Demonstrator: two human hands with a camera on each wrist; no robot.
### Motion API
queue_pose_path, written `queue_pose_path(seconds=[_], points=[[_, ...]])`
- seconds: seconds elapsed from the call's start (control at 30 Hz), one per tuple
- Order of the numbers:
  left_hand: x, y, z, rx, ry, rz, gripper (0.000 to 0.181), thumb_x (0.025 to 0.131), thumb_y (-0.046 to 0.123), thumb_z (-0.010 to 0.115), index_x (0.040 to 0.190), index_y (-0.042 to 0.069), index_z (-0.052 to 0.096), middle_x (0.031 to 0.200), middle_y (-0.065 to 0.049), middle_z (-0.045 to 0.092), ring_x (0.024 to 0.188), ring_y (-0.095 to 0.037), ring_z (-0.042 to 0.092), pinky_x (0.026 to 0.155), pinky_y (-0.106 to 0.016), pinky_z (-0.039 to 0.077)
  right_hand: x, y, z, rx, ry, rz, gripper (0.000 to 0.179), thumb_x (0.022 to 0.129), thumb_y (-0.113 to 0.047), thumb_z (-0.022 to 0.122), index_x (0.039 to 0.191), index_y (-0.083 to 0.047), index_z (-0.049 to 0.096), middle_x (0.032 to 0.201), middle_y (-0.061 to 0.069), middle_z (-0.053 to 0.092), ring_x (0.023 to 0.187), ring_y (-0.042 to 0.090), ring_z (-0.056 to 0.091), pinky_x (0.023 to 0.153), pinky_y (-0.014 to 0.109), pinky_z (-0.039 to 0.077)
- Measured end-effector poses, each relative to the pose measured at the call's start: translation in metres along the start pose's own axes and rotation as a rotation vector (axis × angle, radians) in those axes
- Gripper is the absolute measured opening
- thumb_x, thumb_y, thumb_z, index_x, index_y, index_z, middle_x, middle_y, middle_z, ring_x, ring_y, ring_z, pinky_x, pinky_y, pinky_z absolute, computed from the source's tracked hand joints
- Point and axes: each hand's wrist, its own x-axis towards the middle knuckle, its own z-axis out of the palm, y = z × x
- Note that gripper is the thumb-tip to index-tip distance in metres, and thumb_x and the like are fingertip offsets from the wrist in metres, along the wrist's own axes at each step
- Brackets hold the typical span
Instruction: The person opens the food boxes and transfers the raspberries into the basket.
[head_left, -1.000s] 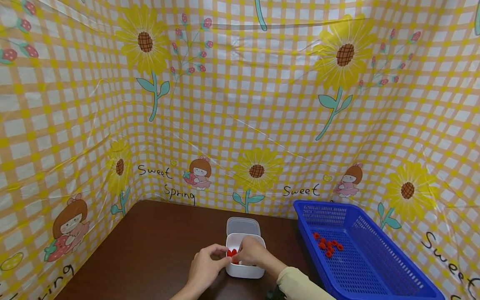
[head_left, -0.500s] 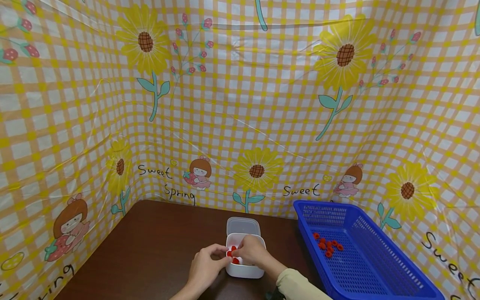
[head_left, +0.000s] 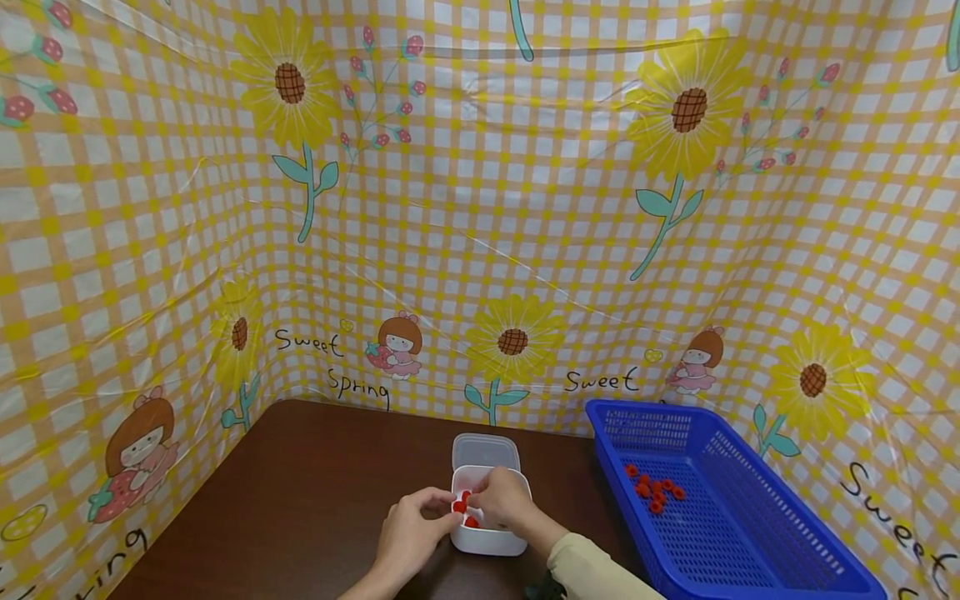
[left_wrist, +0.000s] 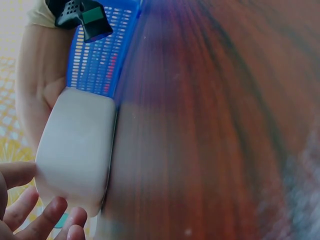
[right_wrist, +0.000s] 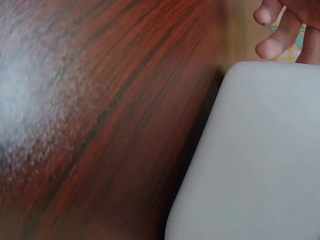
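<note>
A white plastic box [head_left: 491, 543] stands on the table with its interior facing up. Inside, toward its left, are small red pieces [head_left: 471, 522] that look like raspberries, with white or pale pink around them. My left hand [head_left: 408, 533] is at the box's left side, its thumb and fingertips right at the rim and its fingers loosely bent. My right hand [head_left: 504, 500] reaches down into the box, fingers bent, with the fingertips beside a red piece [head_left: 466, 496]. I cannot tell whether they pinch it. Both wrist views show the box's outer wall.
A translucent lid [head_left: 486, 451] lies just behind the box. On the right stands a blue perforated basket [head_left: 742, 517] holding several red raspberry-like pieces [head_left: 656, 492]. The dark brown table [head_left: 330, 475] is enclosed by a checked, flower-printed cloth [head_left: 517, 208].
The right hand's fingertips have shifted slightly inside the box, and a front red piece with white near it has come into view. The left hand stays at the rim.
</note>
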Motion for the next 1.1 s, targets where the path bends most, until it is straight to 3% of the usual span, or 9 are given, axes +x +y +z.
queue_pose_path(seconds=[0.17,0.43,0.73,0.97,1.1], points=[[0.0017,-0.0015,-0.0004,-0.011,-0.002,-0.001,0.022,0.081,0.033,0.081,0.1,0.023,0.077,0.086,0.013,0.072,0.066,-0.003,0.058,0.06,-0.027,0.042,0.002,0.0009,0.0026,0.044,0.004,0.034,0.012,0.083,-0.009,0.077,0.075,-0.001,0.075,0.071,0.004,0.066,0.057,0.013,0.049,0.045,0.022,0.037],[-0.0002,-0.0006,-0.0022,-0.004,0.0,0.018,0.02,0.08,0.033,0.082,0.098,0.025,0.077,0.085,0.012,0.071,0.065,-0.003,0.057,0.06,-0.027,0.042,0.0001,0.0022,0.0046,-0.067,0.02,-0.057,0.015,0.082,-0.008,0.076,0.068,-0.003,0.074,0.06,-0.001,0.063,0.053,0.01,0.048,0.046,0.021,0.039],[0.0001,0.0005,-0.0022,-0.013,-0.002,0.027,0.024,0.081,0.034,0.082,0.101,0.023,0.077,0.085,0.012,0.072,0.067,-0.003,0.058,0.06,-0.027,0.042,-0.003,-0.0036,0.0015,-0.047,0.019,-0.09,0.007,0.081,-0.006,0.075,0.084,0.001,0.077,0.076,0.006,0.071,0.063,0.013,0.053,0.054,0.024,0.045],[-0.0003,-0.0008,-0.0015,-0.013,-0.006,0.02,0.022,0.08,0.037,0.082,0.099,0.028,0.077,0.085,0.013,0.071,0.066,-0.003,0.057,0.06,-0.027,0.042,-0.0019,-0.003,0.0018,-0.021,-0.015,-0.075,0.007,0.082,-0.007,0.076,0.083,0.0,0.076,0.074,0.005,0.07,0.062,0.013,0.052,0.052,0.023,0.043],[-0.001,0.0002,-0.0014,-0.013,-0.011,0.019,0.023,0.08,0.036,0.082,0.1,0.025,0.077,0.086,0.012,0.072,0.066,-0.003,0.057,0.06,-0.028,0.042,-0.0009,-0.0008,0.003,-0.014,-0.034,-0.062,0.006,0.084,-0.007,0.075,0.083,-0.001,0.076,0.074,0.004,0.069,0.061,0.014,0.053,0.051,0.024,0.043]])
